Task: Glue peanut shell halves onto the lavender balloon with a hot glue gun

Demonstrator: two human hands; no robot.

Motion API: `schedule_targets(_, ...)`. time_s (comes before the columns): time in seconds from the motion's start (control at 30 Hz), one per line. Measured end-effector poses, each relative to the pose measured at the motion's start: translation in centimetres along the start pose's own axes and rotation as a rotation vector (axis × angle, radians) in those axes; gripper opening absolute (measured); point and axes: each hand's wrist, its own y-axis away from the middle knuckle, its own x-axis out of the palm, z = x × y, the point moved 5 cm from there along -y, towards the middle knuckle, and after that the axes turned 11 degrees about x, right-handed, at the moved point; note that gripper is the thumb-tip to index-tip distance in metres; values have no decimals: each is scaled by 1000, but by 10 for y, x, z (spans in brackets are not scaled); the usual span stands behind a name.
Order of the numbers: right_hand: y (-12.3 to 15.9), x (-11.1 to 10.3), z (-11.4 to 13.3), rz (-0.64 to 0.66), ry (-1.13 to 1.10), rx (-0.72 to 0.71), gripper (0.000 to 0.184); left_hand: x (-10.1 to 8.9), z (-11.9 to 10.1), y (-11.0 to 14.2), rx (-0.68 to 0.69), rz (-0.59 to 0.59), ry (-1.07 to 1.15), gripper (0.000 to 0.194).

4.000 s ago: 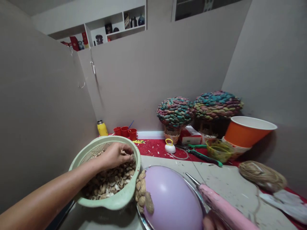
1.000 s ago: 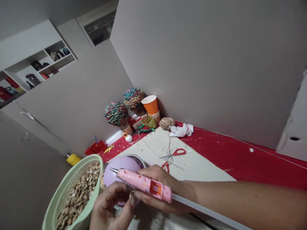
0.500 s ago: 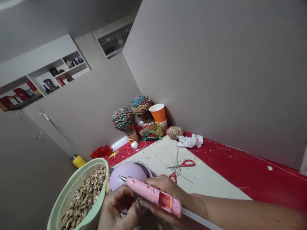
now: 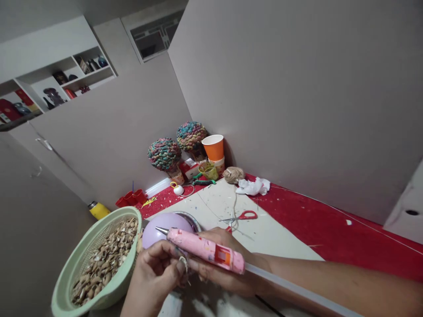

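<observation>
Just in front of the lilac balloon (image 4: 153,229), the two hands work close together. The left hand (image 4: 150,277) has its grip pinched on what looks like a piece of shell (image 4: 183,263); the right hand (image 4: 231,281) has its grip wrapped round a pink glue gun (image 4: 194,243), whose metal nozzle (image 4: 161,230) points across the balloon. From where I stand, I can't tell whether the tip touches it or only lies in front. That would worry me: if the nozzle is hot, a small dip of the right hand might burst the balloon. The left hand is so close under the gun that a drip could scald it, and too hard a pinch would probably crack the shell. Right of the balloon, the long glue stick (image 4: 284,284) runs over the forearm (image 4: 317,273); a knock there could swing the nozzle astray. Left of the balloon, the green colander (image 4: 61,281) of shells (image 4: 107,264) stands near enough to be jostled. Right of it, red-handled scissors (image 4: 247,215) on the desk (image 4: 274,233) might get swept aside.
</observation>
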Motion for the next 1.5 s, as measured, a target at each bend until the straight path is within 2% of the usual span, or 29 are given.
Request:
schedule_targets(0.13,0,-1,3,-18,13,-20,8,-2,2,0,-12,-44,32,32)
schedule_targets(0.27,-2,-2,1,-85,82,-40,18,-4,7,3,66,-105,-45,32)
schedule_targets(0.33,-2,-2,-1,-102,107,-54,21,-6,5,5,178,-145,-184,26)
schedule_targets(0.47,-1,-2,-3,-123,151,-68,22,-2,-12,12,539,-256,-468,5)
schedule_targets(0.53,0,-2,-1,-126,196,-92,19,4,-19,14,649,-267,-509,9)
schedule_targets(0.6,1,-1,1,-136,250,-115,17,7,-22,15,688,-263,-511,12)
schedule_targets(0.77,1,-2,1,-166,313,-148,22,8,-22,15,672,-229,-545,11)
schedule_targets(0.97,1,-2,1,-143,266,-186,21,5,-12,12,567,-212,-554,6)
schedule_targets(1.23,0,-2,-6,-115,158,-49,20,1,5,5,238,-201,-158,30)
schedule_targets(1.33,0,-1,-7,-105,147,-24,23,0,2,6,275,-223,-185,29)
schedule_targets(1.5,-1,-2,-3,-133,250,-88,23,0,0,10,480,-253,-408,20)
